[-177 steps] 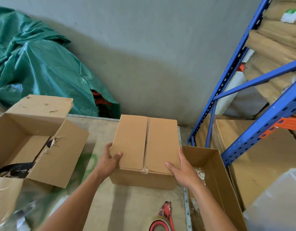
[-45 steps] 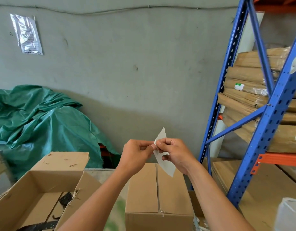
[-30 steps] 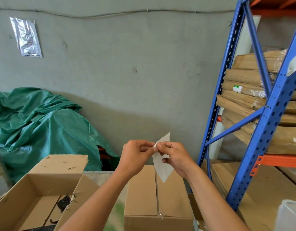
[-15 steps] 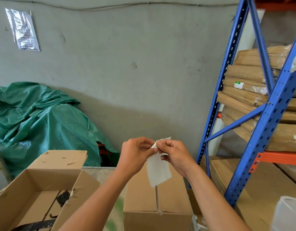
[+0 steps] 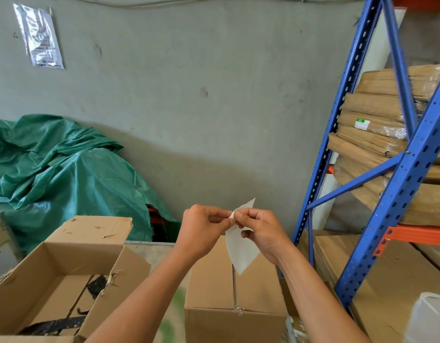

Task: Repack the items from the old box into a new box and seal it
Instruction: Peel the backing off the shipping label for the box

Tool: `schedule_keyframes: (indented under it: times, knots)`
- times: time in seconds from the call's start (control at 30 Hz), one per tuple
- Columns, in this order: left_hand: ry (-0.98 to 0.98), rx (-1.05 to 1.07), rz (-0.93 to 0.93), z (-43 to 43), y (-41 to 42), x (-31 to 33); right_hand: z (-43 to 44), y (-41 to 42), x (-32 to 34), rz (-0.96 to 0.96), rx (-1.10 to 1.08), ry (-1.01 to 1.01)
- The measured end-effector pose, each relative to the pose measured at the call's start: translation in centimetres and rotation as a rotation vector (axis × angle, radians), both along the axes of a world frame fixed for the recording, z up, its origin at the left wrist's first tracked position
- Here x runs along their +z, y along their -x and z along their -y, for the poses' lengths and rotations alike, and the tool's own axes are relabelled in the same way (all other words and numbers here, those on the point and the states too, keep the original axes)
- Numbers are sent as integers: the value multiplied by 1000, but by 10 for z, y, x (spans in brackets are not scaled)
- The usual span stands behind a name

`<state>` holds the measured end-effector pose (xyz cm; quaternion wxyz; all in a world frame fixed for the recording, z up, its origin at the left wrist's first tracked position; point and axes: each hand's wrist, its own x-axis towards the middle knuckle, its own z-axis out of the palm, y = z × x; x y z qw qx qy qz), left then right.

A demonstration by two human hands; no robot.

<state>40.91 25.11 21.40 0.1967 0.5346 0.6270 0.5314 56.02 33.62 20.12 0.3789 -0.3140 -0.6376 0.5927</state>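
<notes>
I hold both hands above the closed new box (image 5: pixel 214 276), which sits at the right edge of the counter (image 5: pixel 149 251) with the open old box (image 5: pixel 65 280) to its left. My left hand (image 5: pixel 201 229) and right hand (image 5: pixel 261 233) each pinch the top corner of a white paper slip (image 5: pixel 241 251). It looks like a label being split from its backing, so I judge it best to tease that one corner apart, peel slowly and keep the sticky face off my fingers.
</notes>
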Motion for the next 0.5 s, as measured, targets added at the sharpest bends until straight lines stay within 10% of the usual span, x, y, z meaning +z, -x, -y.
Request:
schedule_keyframes:
  times: [0.5]
  knots:
    - [-27, 7, 1, 4, -7, -5, 7, -4, 2, -46, 48, -3]
